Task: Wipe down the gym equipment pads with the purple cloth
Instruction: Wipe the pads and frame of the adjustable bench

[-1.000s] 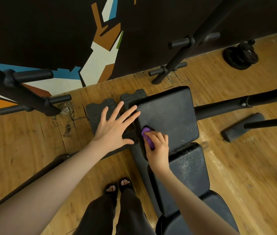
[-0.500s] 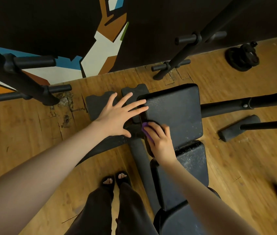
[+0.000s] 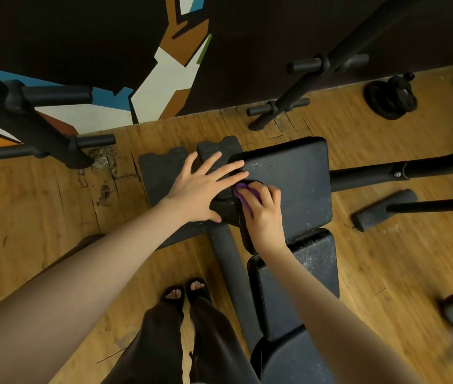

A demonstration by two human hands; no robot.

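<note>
Wiping the upper bench pad (image 3: pixel 289 178), seen from the head camera looking forward and down: my right hand (image 3: pixel 262 214) has its fingers curled over the bunched purple cloth (image 3: pixel 240 193) and presses it onto the pad near its left edge. Only a small part of the cloth shows past my knuckles; the rest is hidden under the hand. My left hand (image 3: pixel 203 187) grasps nothing. Its fingers are straight and spread, the fingertips reaching the pad's left edge just beside the cloth, the palm over the darker frame parts below. Whether it bears weight on the pad I cannot tell.

Nearer me, the middle bench pad (image 3: pixel 311 278) shows pale dust along its top and right side, and part of a third pad (image 3: pixel 289 361) lies at the bottom edge. On the wooden floor (image 3: pixel 53 206) stand black rack uprights (image 3: pixel 327 73), with weight plates (image 3: pixel 391 98) well apart at upper right and two black floor mats (image 3: pixel 161 176) under my left hand.

Judged from this view, the upper pad is in hand and the dusty middle pad is not yet done. To do the step well, I should keep the cloth flat and fully under the palm, sweep in overlapping strokes from the left edge across to the right, steady the pad with the open left hand clear of the cloth's path, then work toward me so loosened dust is not dragged back over wiped vinyl.
</note>
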